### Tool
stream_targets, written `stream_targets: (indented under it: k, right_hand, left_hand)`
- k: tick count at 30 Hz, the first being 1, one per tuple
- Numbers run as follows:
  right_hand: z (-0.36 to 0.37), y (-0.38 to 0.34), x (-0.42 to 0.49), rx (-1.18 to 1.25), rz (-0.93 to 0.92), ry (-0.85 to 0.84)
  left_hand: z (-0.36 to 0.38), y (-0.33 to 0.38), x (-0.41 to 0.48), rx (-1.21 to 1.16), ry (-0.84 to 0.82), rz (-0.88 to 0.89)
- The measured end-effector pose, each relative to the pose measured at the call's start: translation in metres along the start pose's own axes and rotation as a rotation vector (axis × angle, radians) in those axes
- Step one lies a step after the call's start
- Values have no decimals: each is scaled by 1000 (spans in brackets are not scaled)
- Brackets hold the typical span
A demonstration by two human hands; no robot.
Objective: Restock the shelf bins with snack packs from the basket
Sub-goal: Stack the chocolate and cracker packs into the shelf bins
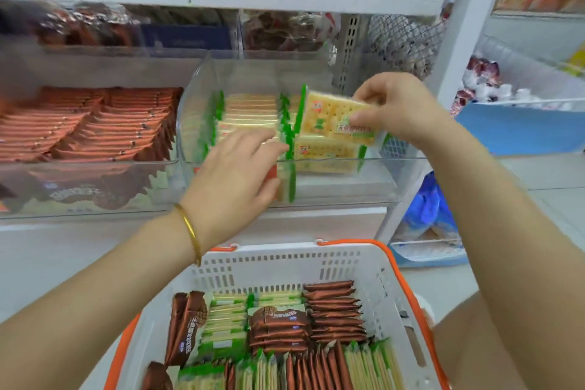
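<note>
A clear plastic shelf bin holds rows of green-edged cracker packs. My right hand pinches one green cracker pack flat above the bin's right side. My left hand reaches into the bin's front, its fingers spread against the standing packs; whether it grips one is hidden. Below, the white basket with orange handles holds brown packs and green packs in rows.
Left of the cracker bin, another clear bin is packed with orange-brown packs. Shelves above carry more snack bins. A white shelf upright stands at right, with a blue bin beyond it.
</note>
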State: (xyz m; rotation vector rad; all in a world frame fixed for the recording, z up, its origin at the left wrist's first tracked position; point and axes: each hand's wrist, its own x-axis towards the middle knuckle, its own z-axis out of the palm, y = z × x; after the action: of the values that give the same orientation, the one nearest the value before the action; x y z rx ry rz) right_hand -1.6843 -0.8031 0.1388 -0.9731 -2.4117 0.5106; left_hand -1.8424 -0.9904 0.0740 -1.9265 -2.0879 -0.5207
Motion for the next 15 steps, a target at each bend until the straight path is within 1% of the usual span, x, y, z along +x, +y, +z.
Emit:
stream_targets:
  k: [2,4,10,15]
  right_hand:
    - [17,6,12,-193,-6,-153]
    - [34,12,20,-311,7,-236]
    - [64,10,30,-509,-6,-289]
    - [54,4,30,-545,11,-359]
  left_hand:
    - [9,-1,-7,35,-30,-18]
    - [14,-3,-12,91,-29,0]
    - [13,-7,-13,99,-49,43]
    - [13,-8,-14,82,-52,63]
